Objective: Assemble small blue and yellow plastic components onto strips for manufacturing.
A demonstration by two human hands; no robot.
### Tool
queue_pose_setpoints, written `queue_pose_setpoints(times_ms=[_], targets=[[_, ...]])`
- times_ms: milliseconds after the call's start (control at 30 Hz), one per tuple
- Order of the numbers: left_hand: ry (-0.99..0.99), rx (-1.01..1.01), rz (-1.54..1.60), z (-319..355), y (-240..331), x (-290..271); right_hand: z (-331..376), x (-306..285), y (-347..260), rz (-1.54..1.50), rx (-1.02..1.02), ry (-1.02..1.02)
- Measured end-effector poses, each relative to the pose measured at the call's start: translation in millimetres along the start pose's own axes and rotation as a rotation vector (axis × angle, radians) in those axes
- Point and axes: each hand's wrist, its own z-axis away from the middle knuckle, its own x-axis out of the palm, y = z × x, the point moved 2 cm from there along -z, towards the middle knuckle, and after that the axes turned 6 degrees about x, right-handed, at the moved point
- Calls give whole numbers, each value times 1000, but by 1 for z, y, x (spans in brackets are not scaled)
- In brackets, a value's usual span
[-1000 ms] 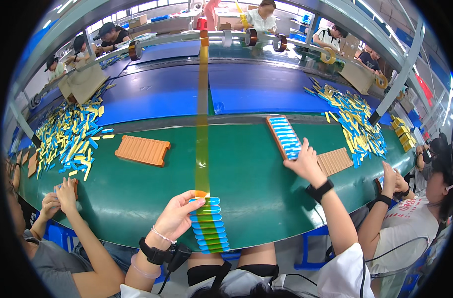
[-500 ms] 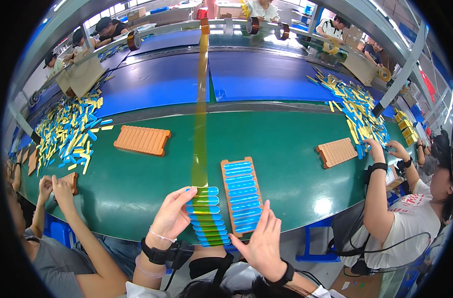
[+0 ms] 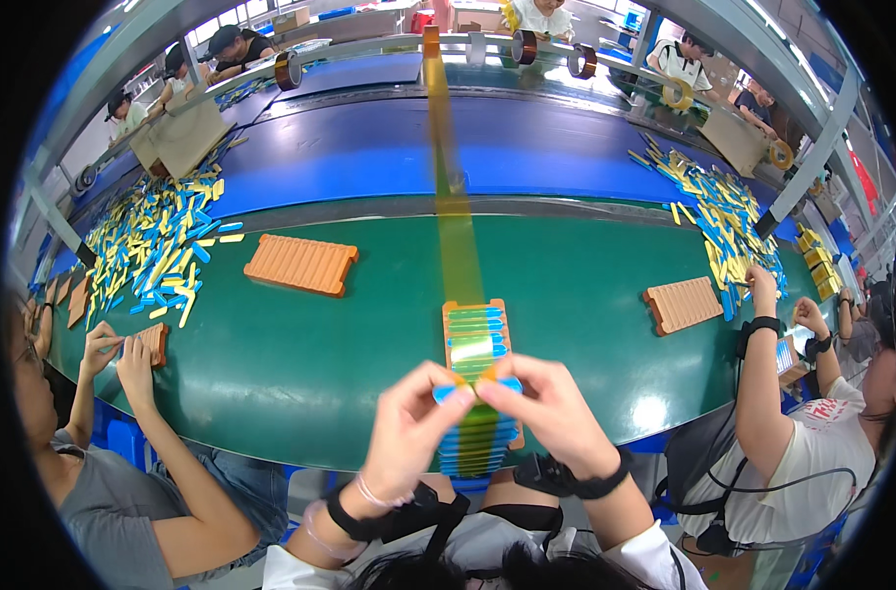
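1. While a row of blue strips (image 3: pixel 475 457) joined by translucent amber tape (image 3: pixel 458 236) lies nearest the wearer's lap, it should stay untwisted so the strips remain parallel.
2. Just beyond, the left hand (image 3: pixel 413 408) and right hand (image 3: pixel 546 403) almost meet, thumbs and fingers pinched narrow on the tape at the row's upper end. Exactly what sits between the fingertips is hidden. Level thumbs and even pressure would likely prevent creases.
3. Past the hands, an orange tray (image 3: pixel 497 304) holds more blue strips under the tape; contact between them cannot be told. Keeping the tray square would help centre the band.
4. Farther off, the tape rises above the green tabletop (image 3: pixel 369 393); light, steady tension seems best.
5. Farthest, it leads to a roll (image 3: pixel 431 39) on a grey rail (image 3: pixel 379 49); a straight pull should avoid skew.
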Motion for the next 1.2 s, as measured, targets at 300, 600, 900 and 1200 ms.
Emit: queue_pose_setpoints(times_ms=[300, 600, 900, 1200], targets=[[-213, 51, -471, 94, -42, -4, 102, 1, 82, 116, 229, -100], [-2, 385, -1238, 62, -55, 0, 110, 14, 96, -266, 192, 72], [22, 290, -1334, 109, -59, 22, 113, 12, 99, -332, 258, 409], [-7, 272, -1349, 99, -67, 24, 102, 10, 103, -432, 228, 489]])
